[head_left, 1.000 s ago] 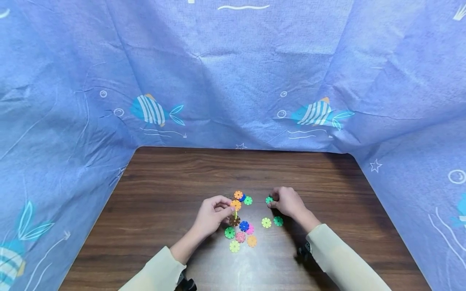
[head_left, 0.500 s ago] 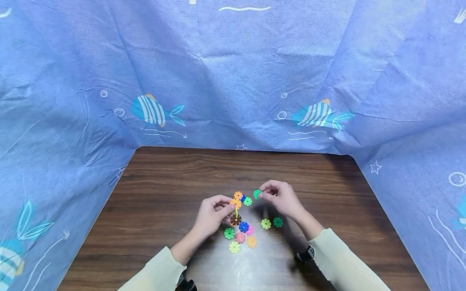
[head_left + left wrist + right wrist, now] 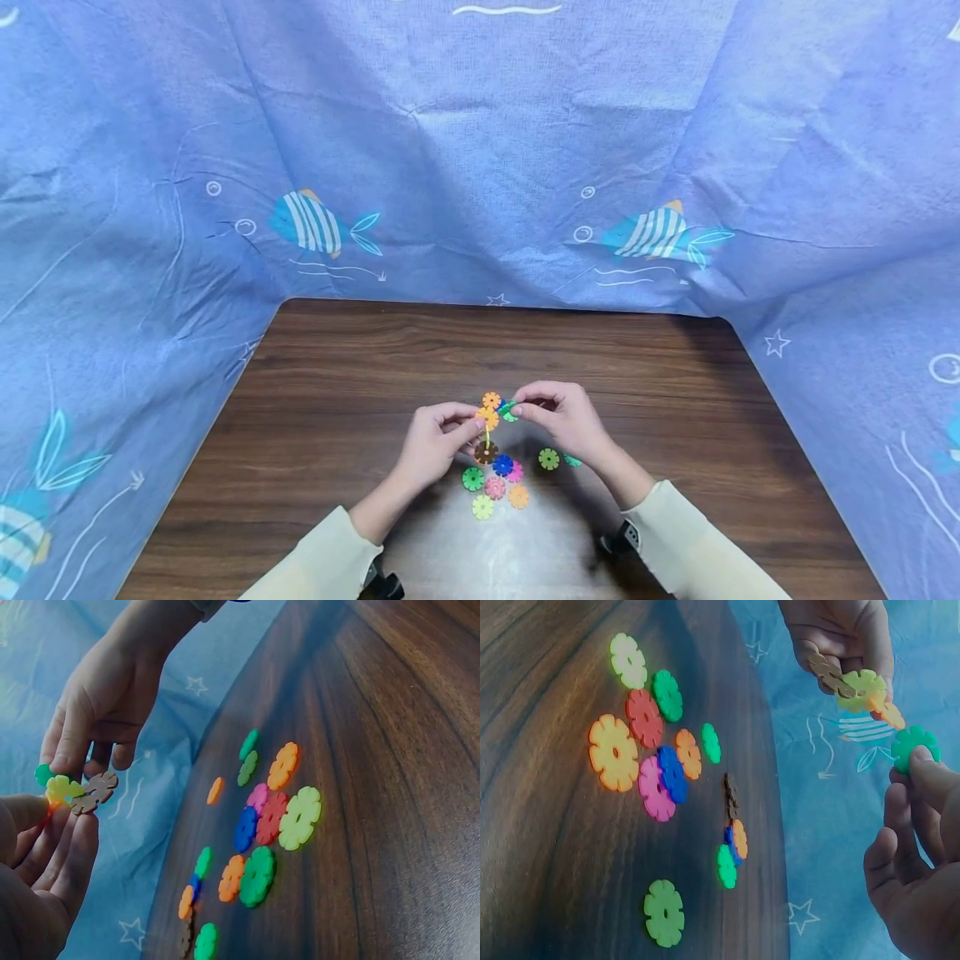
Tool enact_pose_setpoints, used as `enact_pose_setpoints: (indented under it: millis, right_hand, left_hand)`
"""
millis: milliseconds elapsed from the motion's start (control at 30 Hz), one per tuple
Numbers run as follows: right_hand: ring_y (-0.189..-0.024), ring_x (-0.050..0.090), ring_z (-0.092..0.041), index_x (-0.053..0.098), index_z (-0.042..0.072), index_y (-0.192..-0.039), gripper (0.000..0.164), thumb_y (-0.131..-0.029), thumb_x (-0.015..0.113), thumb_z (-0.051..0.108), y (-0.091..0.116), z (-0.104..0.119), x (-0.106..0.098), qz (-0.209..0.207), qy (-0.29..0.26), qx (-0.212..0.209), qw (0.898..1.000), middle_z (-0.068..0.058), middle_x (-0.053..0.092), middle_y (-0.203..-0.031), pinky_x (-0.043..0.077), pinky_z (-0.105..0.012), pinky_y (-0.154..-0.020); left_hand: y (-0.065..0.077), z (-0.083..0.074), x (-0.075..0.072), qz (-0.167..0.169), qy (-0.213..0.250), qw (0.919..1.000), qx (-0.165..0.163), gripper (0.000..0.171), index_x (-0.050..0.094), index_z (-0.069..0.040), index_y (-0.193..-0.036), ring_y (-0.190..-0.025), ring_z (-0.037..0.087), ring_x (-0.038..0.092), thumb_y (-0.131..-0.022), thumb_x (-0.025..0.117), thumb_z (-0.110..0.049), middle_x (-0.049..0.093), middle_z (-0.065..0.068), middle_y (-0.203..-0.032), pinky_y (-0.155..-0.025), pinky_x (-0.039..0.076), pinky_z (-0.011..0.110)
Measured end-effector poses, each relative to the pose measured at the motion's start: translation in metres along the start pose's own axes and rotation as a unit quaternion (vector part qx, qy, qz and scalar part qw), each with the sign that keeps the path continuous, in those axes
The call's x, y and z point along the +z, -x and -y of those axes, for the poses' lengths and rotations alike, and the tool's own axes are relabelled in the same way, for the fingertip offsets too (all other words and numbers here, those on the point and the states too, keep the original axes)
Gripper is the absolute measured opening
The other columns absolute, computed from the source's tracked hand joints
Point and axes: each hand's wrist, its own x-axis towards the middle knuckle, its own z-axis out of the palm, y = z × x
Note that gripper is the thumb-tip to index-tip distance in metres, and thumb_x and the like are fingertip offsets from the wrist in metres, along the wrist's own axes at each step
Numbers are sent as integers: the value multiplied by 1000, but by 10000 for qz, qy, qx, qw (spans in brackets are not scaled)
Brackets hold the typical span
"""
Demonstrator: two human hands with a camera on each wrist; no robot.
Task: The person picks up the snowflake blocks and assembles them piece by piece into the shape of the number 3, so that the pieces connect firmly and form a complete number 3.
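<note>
From my end, across the table (image 3: 360,367), the right hand (image 3: 566,417) has come in toward eight o'clock, fingers pinched; the left hand (image 3: 435,442) stays pinched on the brown-yellow-orange chain (image 3: 864,682). The right's green disc (image 3: 906,744) now sits at the chain's two o'clock, I judge lined up to meet it; contact is unclear.

Two blue discs (image 3: 673,775), two brown (image 3: 731,796), one pink (image 3: 654,791), one red (image 3: 640,714), eight green or yellow (image 3: 664,690), at least four orange (image 3: 606,754).
</note>
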Motion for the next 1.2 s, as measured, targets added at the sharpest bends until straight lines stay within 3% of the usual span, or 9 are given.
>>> enact_pose_setpoints:
  millis: [200,367,500,633,733,867,1033,1200]
  right_hand:
    - [-67,63,-11,79,9,-98,8,-90,78,9,2,0,3,-104,60,-292,9995,-2,78,-90,53,-23,-58]
    - [-70,67,-24,80,12,-98,6,-92,77,12,1,-1,3,-129,132,-573,9982,0,78,-92,55,-25,-59]
    - [-76,70,-18,80,15,-97,8,-92,77,10,1,-2,3,-148,125,-797,9966,0,78,-94,58,-27,-63]
    - [-82,72,-13,80,11,-95,12,-89,78,1,1,-2,5,-118,151,-1021,9946,-6,78,-95,61,-30,-68]
    - [-84,73,-18,80,7,-92,14,-85,78,-5,1,4,7,-143,197,-1252,9918,-12,78,-94,62,-29,-72]
    - [-83,74,-27,78,0,-92,17,-81,76,-13,2,12,7,-203,197,-1703,9850,-19,77,-92,61,-23,-77]
    - [-83,74,-27,78,-2,-93,23,-78,75,-20,-1,0,9,-149,129,-2249,9742,-16,77,-91,60,-21,-79]
    - [-85,75,-24,79,3,-95,20,-82,77,-13,-1,-16,10,-18,-35,-2321,9727,-13,78,-93,61,-24,-79]
  left_hand:
    - [0,-6,-1,63,61,9999,70,19,71,13,-109,-65,10,66,-96,68,-1,67,39,-86,-60,62,29]
    - [-1,-9,-1,86,-137,9998,83,18,73,11,-107,-63,15,66,-96,69,-3,68,37,-85,-59,62,33]
    - [-1,-10,0,141,-248,9996,58,18,73,10,-106,-61,15,66,-96,70,-5,69,36,-84,-59,62,35]
    - [-1,-11,0,186,-240,9995,34,17,73,11,-105,-60,12,64,-96,70,-4,69,33,-82,-57,60,30]
    - [0,-13,1,254,-334,9991,11,16,73,10,-104,-59,11,63,-96,70,-3,70,29,-79,-56,61,32]
    - [-1,-14,4,273,-296,9991,-105,15,73,11,-102,-57,10,63,-96,69,-2,70,26,-77,-56,62,40]
    - [-1,-14,6,201,28,9990,-392,15,72,13,-100,-55,10,62,-94,70,0,70,28,-76,-53,60,28]
    - [0,-14,7,268,286,9970,-666,15,72,15,-103,-55,10,62,-94,69,2,70,19,-73,-54,60,29]
